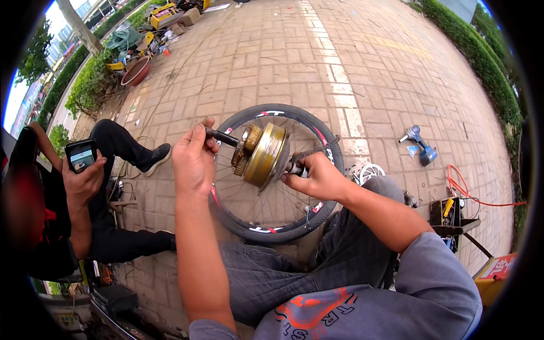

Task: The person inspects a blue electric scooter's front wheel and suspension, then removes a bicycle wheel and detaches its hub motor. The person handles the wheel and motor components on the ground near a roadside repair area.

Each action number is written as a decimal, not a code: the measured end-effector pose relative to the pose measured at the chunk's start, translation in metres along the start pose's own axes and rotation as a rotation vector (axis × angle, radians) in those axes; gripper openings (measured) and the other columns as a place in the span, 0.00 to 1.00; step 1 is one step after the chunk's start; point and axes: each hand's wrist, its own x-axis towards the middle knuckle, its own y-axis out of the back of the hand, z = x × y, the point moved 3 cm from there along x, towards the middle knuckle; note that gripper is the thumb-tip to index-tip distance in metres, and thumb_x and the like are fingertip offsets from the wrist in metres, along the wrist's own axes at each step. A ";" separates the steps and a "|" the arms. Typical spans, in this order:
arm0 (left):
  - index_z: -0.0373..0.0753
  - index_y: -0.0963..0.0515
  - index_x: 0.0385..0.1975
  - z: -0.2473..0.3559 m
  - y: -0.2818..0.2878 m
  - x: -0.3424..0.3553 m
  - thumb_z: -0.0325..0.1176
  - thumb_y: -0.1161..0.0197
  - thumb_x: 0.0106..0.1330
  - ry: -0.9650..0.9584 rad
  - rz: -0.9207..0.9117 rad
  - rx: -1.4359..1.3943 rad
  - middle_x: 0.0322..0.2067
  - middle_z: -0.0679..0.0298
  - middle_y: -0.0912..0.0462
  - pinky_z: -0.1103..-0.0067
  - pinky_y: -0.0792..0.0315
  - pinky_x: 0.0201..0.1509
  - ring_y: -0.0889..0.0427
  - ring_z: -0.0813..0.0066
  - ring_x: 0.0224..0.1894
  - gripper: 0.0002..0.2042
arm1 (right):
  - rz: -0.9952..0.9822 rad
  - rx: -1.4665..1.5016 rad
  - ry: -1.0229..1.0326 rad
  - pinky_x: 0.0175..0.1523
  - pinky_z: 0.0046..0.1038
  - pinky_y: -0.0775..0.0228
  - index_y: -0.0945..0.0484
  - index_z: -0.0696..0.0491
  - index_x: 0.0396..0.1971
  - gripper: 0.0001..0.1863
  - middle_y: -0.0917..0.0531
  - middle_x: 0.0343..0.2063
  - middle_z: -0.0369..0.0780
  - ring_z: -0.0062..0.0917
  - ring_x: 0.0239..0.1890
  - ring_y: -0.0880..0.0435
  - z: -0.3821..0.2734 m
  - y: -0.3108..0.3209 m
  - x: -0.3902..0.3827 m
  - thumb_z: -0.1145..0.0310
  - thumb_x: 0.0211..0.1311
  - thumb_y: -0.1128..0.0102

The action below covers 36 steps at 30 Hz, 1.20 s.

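Between my hands I hold a greasy, brass-coloured hub motor core (265, 156) with planetary gears on its left side. My left hand (195, 156) pinches the dark axle end (222, 137) that sticks out to the left. On the other side, my right hand (318, 175) closes round the axle end where a dark cable (320, 148) comes out. Below the core lies a spoked bicycle wheel (272, 236) with a black tyre, flat in front of my knees. The core hides the wheel's middle.
A blue cordless drill (420, 145) lies on the paving to the right, beyond a brake disc (371, 173). An orange hose (462, 187) and a tool box (447, 218) are nearer. At left, a seated person holds a phone (81, 156). A brown basin (136, 72) stands far left.
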 end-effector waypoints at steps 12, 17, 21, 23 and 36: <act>0.30 0.26 0.41 0.005 -0.004 -0.003 0.32 0.48 0.69 -0.054 -0.199 0.047 0.43 0.58 0.23 0.82 0.32 0.40 0.28 0.81 0.34 0.10 | -0.204 0.049 -0.189 0.34 0.29 0.34 0.20 0.59 0.32 0.16 0.25 0.18 0.43 0.23 0.25 0.28 -0.004 -0.009 -0.004 0.59 0.57 0.40; 0.30 0.26 0.42 0.005 -0.005 -0.003 0.32 0.47 0.69 -0.062 -0.233 0.038 0.44 0.58 0.23 0.82 0.32 0.40 0.27 0.80 0.35 0.11 | -0.223 0.104 -0.298 0.37 0.27 0.33 0.19 0.57 0.36 0.19 0.22 0.21 0.41 0.23 0.28 0.26 -0.005 -0.011 -0.005 0.55 0.55 0.38; 0.30 0.26 0.43 0.005 -0.005 0.000 0.33 0.47 0.68 -0.053 -0.263 0.005 0.45 0.57 0.23 0.81 0.33 0.42 0.27 0.78 0.38 0.11 | -0.253 0.120 -0.262 0.43 0.27 0.31 0.19 0.57 0.39 0.22 0.20 0.30 0.46 0.25 0.34 0.23 -0.003 -0.011 -0.005 0.53 0.53 0.37; 0.30 0.27 0.43 0.006 -0.007 -0.001 0.32 0.47 0.68 -0.056 -0.288 -0.011 0.45 0.57 0.24 0.81 0.33 0.42 0.27 0.77 0.39 0.12 | -0.273 0.100 -0.260 0.46 0.27 0.31 0.19 0.56 0.40 0.22 0.20 0.36 0.48 0.27 0.38 0.22 0.000 -0.013 -0.005 0.52 0.53 0.37; 0.26 0.30 0.48 0.009 -0.011 -0.002 0.31 0.47 0.68 -0.042 -0.307 -0.050 0.41 0.58 0.25 0.78 0.34 0.51 0.27 0.74 0.43 0.15 | -0.329 0.094 -0.242 0.39 0.28 0.32 0.20 0.57 0.36 0.22 0.22 0.25 0.43 0.25 0.31 0.24 -0.005 -0.006 -0.009 0.51 0.54 0.39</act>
